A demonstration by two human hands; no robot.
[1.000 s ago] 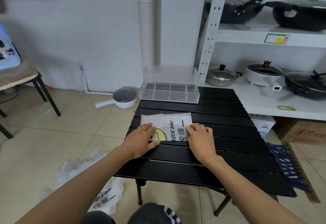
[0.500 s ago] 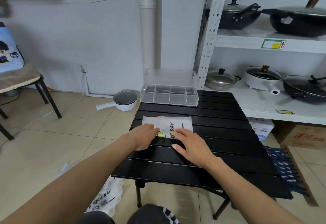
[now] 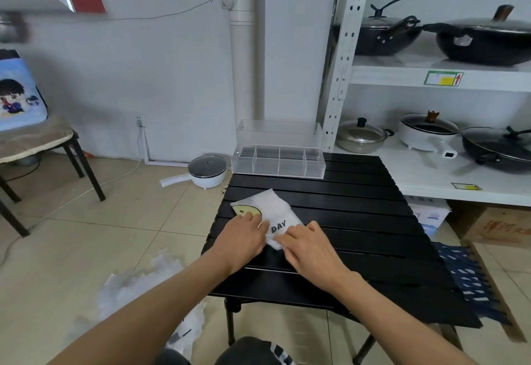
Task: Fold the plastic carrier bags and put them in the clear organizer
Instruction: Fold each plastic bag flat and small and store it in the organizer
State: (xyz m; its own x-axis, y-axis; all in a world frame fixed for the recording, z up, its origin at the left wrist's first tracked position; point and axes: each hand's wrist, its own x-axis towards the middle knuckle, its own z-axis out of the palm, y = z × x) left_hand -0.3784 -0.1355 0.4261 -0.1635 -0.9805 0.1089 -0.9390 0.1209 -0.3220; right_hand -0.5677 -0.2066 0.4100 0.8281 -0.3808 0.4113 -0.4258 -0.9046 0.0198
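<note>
Black slatted table [image 3: 359,221] fills the near ground, on a tiled floor. Loose plastic bags [image 3: 149,287] lie crumpled on the tiles, just left of the table's near corner.

Both hands on a folded bag [image 3: 273,209], which lies askew on the table's left half, yellow face print at its far-left end, "DAY" legible near the hands. Left hand [image 3: 244,238] rests flat over the bag's near-left part, fingers extended, nothing gripped. Right hand [image 3: 309,245] lies on the bag's near end, fingers mostly straight, pressing down; cannot tell whether the fingertips pinch the edge.

Clear organizer [image 3: 278,160] stands at the table's far edge, well apart from the bag, its lid up and the divided compartments showing.

Beyond: white electric pot [image 3: 207,170] on the floor, shelving [image 3: 431,175] with pans at right, chair [image 3: 37,146] at left.
</note>
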